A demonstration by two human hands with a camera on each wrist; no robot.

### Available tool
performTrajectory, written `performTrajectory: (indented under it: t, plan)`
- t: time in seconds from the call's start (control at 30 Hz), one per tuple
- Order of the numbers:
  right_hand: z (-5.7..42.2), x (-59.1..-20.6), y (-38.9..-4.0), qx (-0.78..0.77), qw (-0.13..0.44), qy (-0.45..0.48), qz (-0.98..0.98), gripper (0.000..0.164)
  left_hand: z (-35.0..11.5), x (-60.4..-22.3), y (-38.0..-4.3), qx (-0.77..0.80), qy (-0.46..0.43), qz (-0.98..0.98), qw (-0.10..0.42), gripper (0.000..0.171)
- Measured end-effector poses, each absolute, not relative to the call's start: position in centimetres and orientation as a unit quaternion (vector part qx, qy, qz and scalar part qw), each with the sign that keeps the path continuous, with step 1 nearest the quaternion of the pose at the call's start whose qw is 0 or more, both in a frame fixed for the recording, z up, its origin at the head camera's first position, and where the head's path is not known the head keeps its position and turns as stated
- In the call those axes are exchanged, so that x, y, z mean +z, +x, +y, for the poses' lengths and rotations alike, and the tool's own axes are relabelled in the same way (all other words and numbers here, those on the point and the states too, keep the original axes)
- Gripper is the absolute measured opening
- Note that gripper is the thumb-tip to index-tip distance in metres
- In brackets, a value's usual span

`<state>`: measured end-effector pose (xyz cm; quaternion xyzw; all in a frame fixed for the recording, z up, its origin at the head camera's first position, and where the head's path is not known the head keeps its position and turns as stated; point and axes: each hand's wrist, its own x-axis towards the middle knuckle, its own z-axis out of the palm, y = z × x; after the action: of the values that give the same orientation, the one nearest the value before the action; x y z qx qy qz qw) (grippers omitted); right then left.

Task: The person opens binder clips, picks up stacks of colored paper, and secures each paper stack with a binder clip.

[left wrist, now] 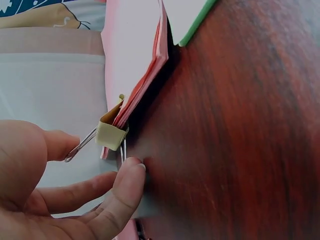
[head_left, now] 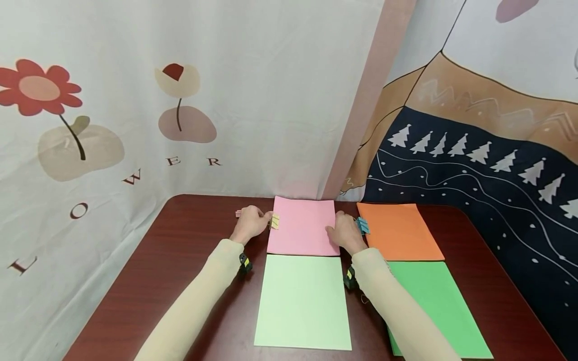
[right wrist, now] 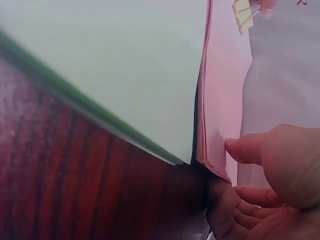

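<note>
A stack of pink paper lies at the back of the table, with a yellow binder clip on its left edge. My left hand holds that clip by its wire handles; in the left wrist view the yellow clip straddles several pink sheets. At the opposite edge, my right hand pinches the pink stack, thumb on top and fingers below, as the right wrist view shows with the pink stack. Just right of that hand is a blue binder clip at the orange paper.
Light green paper lies in front of the pink stack. To the right are orange paper and green paper, partly behind the right sleeve. A small pink object sits beside the left hand. A printed curtain hangs behind the table.
</note>
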<state>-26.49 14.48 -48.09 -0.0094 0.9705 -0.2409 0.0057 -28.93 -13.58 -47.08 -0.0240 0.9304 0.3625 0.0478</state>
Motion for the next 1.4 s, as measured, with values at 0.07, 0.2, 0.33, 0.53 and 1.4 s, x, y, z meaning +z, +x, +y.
performTrajectory:
  t: [0.07,0.2,0.33,0.53,1.4]
  plan:
    - [14.6,-48.1,-26.4,-0.246,0.004,-0.012,0.969,0.048,-13.6,-47.0,-28.7,0.360,-0.024,0.932,0.045,0.036]
    - [14.8,-48.1,-26.0,-0.261,0.013,-0.014,0.965,0.052,-13.6,-46.9,-28.4,0.350,-0.020,0.935,0.043,0.040]
    - [15.0,-47.7,-25.4,-0.273,0.013,-0.023,0.962,0.055,-13.8,-46.7,-28.0,0.342,-0.016,0.939,0.037,0.041]
    - [15.3,-46.9,-24.0,-0.282,0.001,-0.061,0.957,0.056,-14.3,-46.0,-27.3,0.352,0.011,0.936,-0.007,0.037]
    - [16.5,-45.7,-16.3,-0.266,0.069,-0.151,0.949,0.064,-21.1,-46.3,-27.9,0.317,0.070,0.945,-0.042,0.054]
